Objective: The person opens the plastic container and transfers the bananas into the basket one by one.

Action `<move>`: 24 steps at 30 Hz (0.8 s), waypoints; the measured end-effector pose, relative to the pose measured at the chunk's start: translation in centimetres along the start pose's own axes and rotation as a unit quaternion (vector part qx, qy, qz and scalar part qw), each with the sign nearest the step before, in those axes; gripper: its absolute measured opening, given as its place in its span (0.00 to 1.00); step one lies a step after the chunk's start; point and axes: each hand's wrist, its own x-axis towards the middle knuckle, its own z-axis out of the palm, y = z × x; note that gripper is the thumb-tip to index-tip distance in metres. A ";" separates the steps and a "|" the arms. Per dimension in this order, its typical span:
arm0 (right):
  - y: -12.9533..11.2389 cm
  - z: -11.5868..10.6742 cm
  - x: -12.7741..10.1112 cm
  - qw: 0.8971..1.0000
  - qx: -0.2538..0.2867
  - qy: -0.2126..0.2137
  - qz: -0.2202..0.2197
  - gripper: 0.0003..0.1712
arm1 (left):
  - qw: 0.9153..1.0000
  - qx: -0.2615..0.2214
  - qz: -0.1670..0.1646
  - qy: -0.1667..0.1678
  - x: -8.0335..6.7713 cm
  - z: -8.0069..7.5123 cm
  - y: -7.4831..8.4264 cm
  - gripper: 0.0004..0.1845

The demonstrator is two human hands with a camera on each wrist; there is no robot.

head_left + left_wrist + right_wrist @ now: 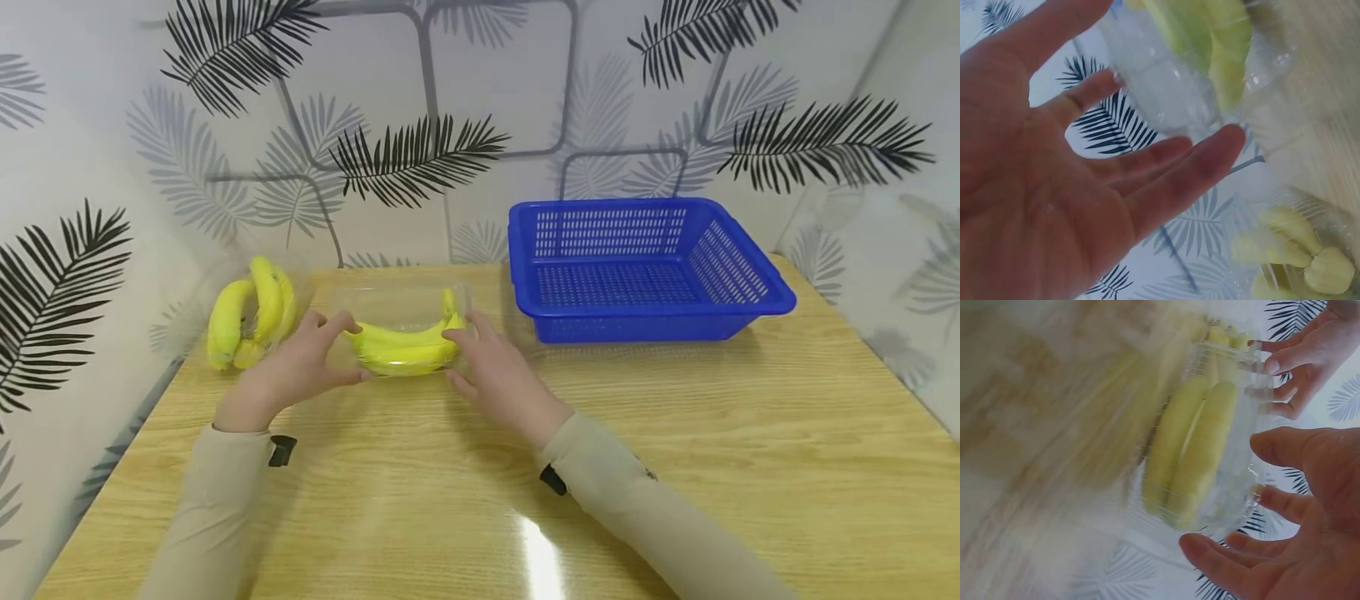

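A clear plastic box (386,302) with bananas (405,352) inside is at the back of the table, left of centre. My left hand (311,358) is at its left end, thumb toward me and the other fingers farther back. On the opposite end, my right hand (498,375) has its fingertips along the side. Both hands have spread, fairly straight fingers; in the left wrist view the fingers (1172,187) reach toward the box's edge. The right wrist view shows the bananas (1191,450) through the clear plastic, with both hands' fingertips near one long side.
More bananas (258,312) with clear plastic around them sit at the back left, just beyond my left hand. A blue mesh basket (645,327) stands to the right of the box. Behind the wooden table (420,500) is a leaf-patterned wall (495,100).
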 end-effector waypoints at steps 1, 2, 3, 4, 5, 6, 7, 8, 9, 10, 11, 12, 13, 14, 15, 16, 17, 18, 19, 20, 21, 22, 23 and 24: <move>-0.1 -0.1 -0.3 1.000 -0.005 0.001 -0.001 0.30 | 1.000 -0.001 0.004 -0.004 -0.1 -0.3 0.0 0.30; -0.2 -0.3 -0.5 1.000 -0.008 0.000 0.001 0.30 | 1.000 -0.007 0.008 -0.006 -0.1 -0.6 -0.2 0.29; -0.3 -0.5 -0.6 1.000 -0.013 0.000 0.005 0.30 | 1.000 -0.019 0.009 -0.007 0.0 -0.9 -0.5 0.28; -0.4 -0.7 -0.6 1.000 -0.018 0.000 0.008 0.30 | 0.999 -0.032 0.005 -0.006 0.0 -1.1 -0.8 0.27; -0.4 -0.9 -0.6 1.000 -0.022 0.000 0.012 0.31 | 0.999 -0.046 -0.002 -0.003 0.2 -1.3 -1.1 0.27; -0.5 -1.1 -0.5 1.000 -0.023 -0.002 0.019 0.32 | 0.998 -0.055 -0.010 0.000 0.4 -1.4 -1.6 0.27; -0.5 -1.2 -0.4 0.999 -0.021 -0.005 0.025 0.33 | 0.997 -0.071 -0.022 0.002 0.5 -1.3 -2.0 0.28; -0.5 -1.3 -0.3 0.999 -0.015 -0.009 0.033 0.34 | 0.995 -0.091 -0.035 0.001 0.7 -1.2 -2.5 0.29; -0.4 -1.2 -0.2 0.999 -0.011 -0.014 0.039 0.35 | 0.993 -0.110 -0.048 -0.002 0.8 -0.9 -2.9 0.30; -0.3 -1.1 -0.1 0.999 -0.005 -0.017 0.042 0.36 | 0.990 -0.127 -0.059 -0.009 0.9 -0.6 -3.2 0.31; -0.3 -0.9 0.1 0.999 0.000 -0.020 0.044 0.37 | 0.986 -0.150 -0.067 -0.019 1.0 -0.3 -3.6 0.32; -0.2 -0.7 0.2 0.999 0.006 -0.023 0.045 0.38 | 0.981 -0.175 -0.073 -0.029 1.1 0.1 -4.0 0.33; -0.1 -0.5 0.3 0.999 0.008 -0.022 0.043 0.38 | 0.975 -0.205 -0.079 -0.039 1.2 0.4 -4.3 0.34; 0.0 -0.3 0.4 0.999 0.009 -0.018 0.039 0.37 | 0.969 -0.229 -0.081 -0.046 1.3 0.7 -4.7 0.34; 0.1 -0.2 0.5 0.999 0.006 -0.012 0.035 0.37 | 0.964 -0.249 -0.082 -0.051 1.5 1.0 -5.0 0.34; 0.1 0.0 0.6 1.000 0.003 -0.003 0.031 0.36 | 0.957 -0.271 -0.083 -0.054 1.6 1.2 -5.3 0.35; 0.2 0.0 0.7 1.000 0.000 0.005 0.028 0.36 | 0.951 -0.291 -0.085 -0.055 1.7 1.3 -5.6 0.34; 0.2 0.1 0.7 1.000 -0.004 0.015 0.025 0.36 | 0.946 -0.307 -0.087 -0.056 1.7 1.4 -5.9 0.34; 0.2 0.1 0.8 0.999 -0.010 0.023 0.022 0.36 | 0.941 -0.321 -0.091 -0.056 1.8 1.5 -6.2 0.34; 0.2 0.2 0.9 0.999 -0.016 0.030 0.019 0.36 | 0.937 -0.333 -0.092 -0.057 1.8 1.6 -6.4 0.33; 0.2 0.2 0.9 0.999 -0.021 0.037 0.016 0.36 | 0.932 -0.345 -0.096 -0.058 1.8 1.6 -6.6 0.33; 0.2 0.2 0.9 0.999 -0.029 0.043 0.012 0.36 | 0.926 -0.359 -0.098 -0.060 1.8 1.6 -6.7 0.33; 0.2 0.2 0.9 0.998 -0.034 0.049 0.008 0.36 | 0.922 -0.369 -0.101 -0.061 1.8 1.5 -6.9 0.32; 0.2 0.3 0.9 0.998 -0.037 0.054 0.005 0.36 | 0.918 -0.378 -0.103 -0.063 1.8 1.5 -7.0 0.33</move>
